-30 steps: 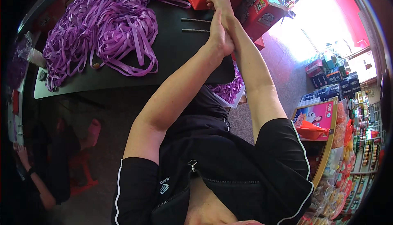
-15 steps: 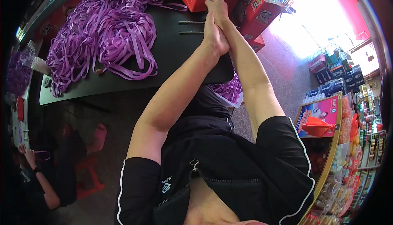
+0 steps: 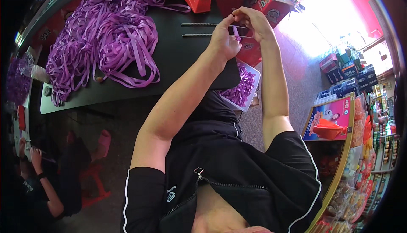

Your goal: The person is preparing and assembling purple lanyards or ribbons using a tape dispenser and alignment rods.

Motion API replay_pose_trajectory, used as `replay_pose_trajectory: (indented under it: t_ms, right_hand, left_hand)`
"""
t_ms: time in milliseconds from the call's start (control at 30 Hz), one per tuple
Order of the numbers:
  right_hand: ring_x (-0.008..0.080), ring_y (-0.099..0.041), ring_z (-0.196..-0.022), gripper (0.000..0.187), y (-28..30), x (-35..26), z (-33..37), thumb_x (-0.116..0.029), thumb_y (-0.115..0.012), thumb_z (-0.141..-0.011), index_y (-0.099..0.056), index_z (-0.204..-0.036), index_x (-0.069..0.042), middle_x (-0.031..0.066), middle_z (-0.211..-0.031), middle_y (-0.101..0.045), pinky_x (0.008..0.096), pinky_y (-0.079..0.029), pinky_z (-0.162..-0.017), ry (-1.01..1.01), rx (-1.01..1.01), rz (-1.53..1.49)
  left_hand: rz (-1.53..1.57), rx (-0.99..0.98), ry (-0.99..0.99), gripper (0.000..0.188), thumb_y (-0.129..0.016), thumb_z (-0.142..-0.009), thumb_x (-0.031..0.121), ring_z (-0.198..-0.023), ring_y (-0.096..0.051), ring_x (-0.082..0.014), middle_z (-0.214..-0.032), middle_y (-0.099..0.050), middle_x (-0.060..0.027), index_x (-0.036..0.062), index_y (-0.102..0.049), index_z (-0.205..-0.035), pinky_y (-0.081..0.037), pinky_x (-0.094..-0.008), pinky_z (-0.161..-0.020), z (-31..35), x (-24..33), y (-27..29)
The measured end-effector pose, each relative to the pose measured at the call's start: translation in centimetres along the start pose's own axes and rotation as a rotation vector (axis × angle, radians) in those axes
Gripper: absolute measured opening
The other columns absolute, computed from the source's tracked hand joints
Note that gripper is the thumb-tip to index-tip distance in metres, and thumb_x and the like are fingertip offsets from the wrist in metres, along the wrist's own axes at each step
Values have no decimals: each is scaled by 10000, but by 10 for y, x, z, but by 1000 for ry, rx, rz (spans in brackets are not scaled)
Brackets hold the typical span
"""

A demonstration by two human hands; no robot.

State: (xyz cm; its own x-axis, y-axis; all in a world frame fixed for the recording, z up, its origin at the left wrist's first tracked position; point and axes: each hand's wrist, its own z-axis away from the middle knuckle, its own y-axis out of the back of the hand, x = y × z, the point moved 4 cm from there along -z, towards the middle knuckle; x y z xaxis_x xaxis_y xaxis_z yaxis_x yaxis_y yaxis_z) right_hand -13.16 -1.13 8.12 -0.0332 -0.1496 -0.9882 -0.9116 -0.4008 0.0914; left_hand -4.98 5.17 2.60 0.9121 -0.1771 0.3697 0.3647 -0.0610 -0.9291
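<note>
Head view: at 1 o'clock, a purple strip [image 3: 236, 31] is framed between the left hand [image 3: 224, 39] and right hand [image 3: 257, 24], both curled; by which it is gripped cannot be told. Two rods [image 3: 196, 35] are seen extending toward 9 o'clock. Ribbon [image 3: 123, 36] is heaped at 10 o'clock on the table [image 3: 180, 61]; a tape dispenser [image 3: 197, 2] is placed at 12.

Strong white light comes in through a wide, bright white opening [image 3: 330, 16] at the upper right, too bright to see into. It puts a pinkish shine on the grey speckled floor [image 3: 292, 67]. The lower left is dim, so the person in dark clothes [image 3: 49, 194] is hard to see. Rows of small colourful goods [image 3: 390, 152] bend at the right edge. The corners go black.
</note>
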Motion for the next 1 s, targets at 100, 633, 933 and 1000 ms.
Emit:
replay_pose_trajectory:
  t_ms: [100,633,933,1000]
  right_hand:
    - [73,-554,-690,248,2,-3,13,-222,-508,-883,-659,-856,-28,18,-738,-625,208,-411,-629,46,-55,87]
    - [22,-359,-496,298,13,27,34,-269,-537,-885,-661,-968,-12,71,-868,-670,178,-297,-484,-82,-13,-139]
    - [0,-418,-549,206,10,49,44,-142,-669,-799,-654,-959,-12,-4,-783,-627,148,-312,-486,9,64,-324]
    - [0,-413,-545,201,11,50,41,-148,-663,-803,-653,-954,-16,-7,-779,-624,149,-308,-482,20,69,-305]
  left_hand:
    - [-43,72,32,319,-592,-829,348,-1031,-333,-275,-1172,-365,-182,182,-489,-1082,-249,-421,-922,-4,0,5]
    - [-55,1,-8,79,-546,-893,218,-805,-440,-183,-883,-539,1,185,-537,-964,-347,-360,-683,-12,-4,20]
    - [-76,50,-39,147,-555,-886,284,-900,-497,-289,-1004,-542,-103,166,-537,-971,-418,-412,-781,-8,-5,15]
    - [-118,66,-5,161,-550,-889,285,-908,-485,-285,-1003,-533,-117,175,-521,-1002,-412,-427,-786,-10,-5,18]
